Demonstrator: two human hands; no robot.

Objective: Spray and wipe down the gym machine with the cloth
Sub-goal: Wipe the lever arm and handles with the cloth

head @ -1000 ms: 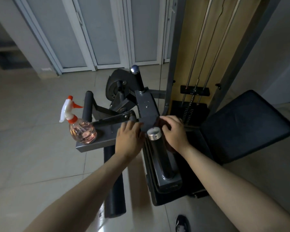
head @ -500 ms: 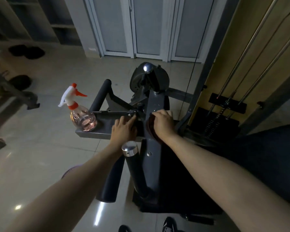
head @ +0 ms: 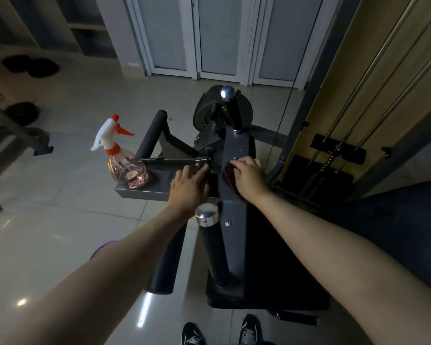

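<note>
- bottle (head: 126, 168) stands upright on the machine's (head: 235, 245) grey plate (head: 144, 194), at the far left of the work; its nozzle points right, toward the hands; neither hand touches it
- left hand (head: 188, 186) lies just right of the bottle, where a dark link (head: 169, 162) meets the pivot; its fingers (head: 200, 171) are stretched out and relaxed, laid on the metal and grasping nothing; it seems to brace rather than work
- of the two hands the left is nearer the bottle, which lies to its left and a little farther from the body; a fresh spray would likely fall to this hand, by a short reach sideways
- beam (head: 235, 148) runs between the hands; its long axis goes from the person's feet away toward the chrome knob (head: 228, 92), nearly straight up the frame; a black handle (head: 213, 247) with a chrome cap rises beside it, near the wrists
- cloth (head: 226, 173), dark red, lies on the beam's middle, mostly hidden; only its left edge shows past the knuckles
- right hand (head: 249, 179) sits on top of the cloth; its fingers (head: 239, 163) are bent over it and clench it against the metal, pointing left across the beam
- so the fingers lie crosswise to the beam; the stroke that matters, as I judge it, runs along the axis, toward the knob or back toward the body
- much bare beam shows beyond the cloth both ways, so wiping looks partly done; whether the metal is wet I cannot tell in this dim light
</note>
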